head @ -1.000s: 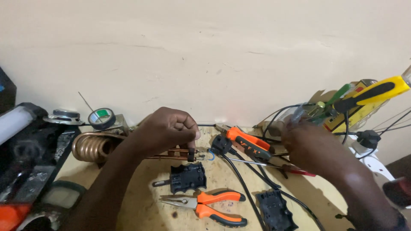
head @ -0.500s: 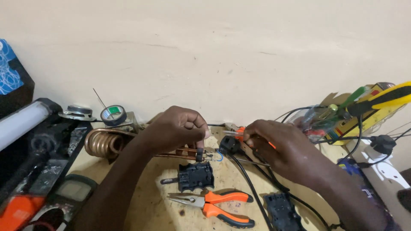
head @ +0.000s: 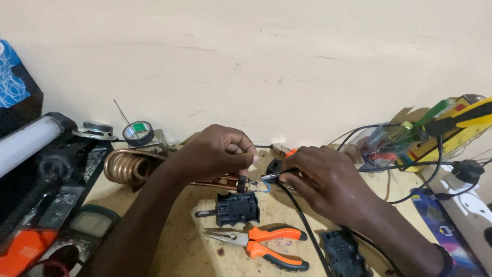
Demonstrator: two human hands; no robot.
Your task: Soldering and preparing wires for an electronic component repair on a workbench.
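Left hand (head: 218, 151) fingers are pinching a small dark metal-tipped part (head: 241, 180) directly above the black plastic switch block (head: 236, 209) lying on the wooden bench (head: 189, 241). Right hand (head: 320, 179) fingers are closing around an orange-handled tool (head: 281, 173) — tip meeting that part. Orange-handled long-nose pliers (head: 261, 241) are lying just below — copper heating coil (head: 125, 166) sitting left.

Wall: plain cream plaster wall (head: 266, 61), faintly scuffed and marked, filling the upper half of the view.
Surface: pale, stained wooden surface (head: 184, 241) set right against the wall's foot.
Light: soft and even, with weak shadows at the wall's base.
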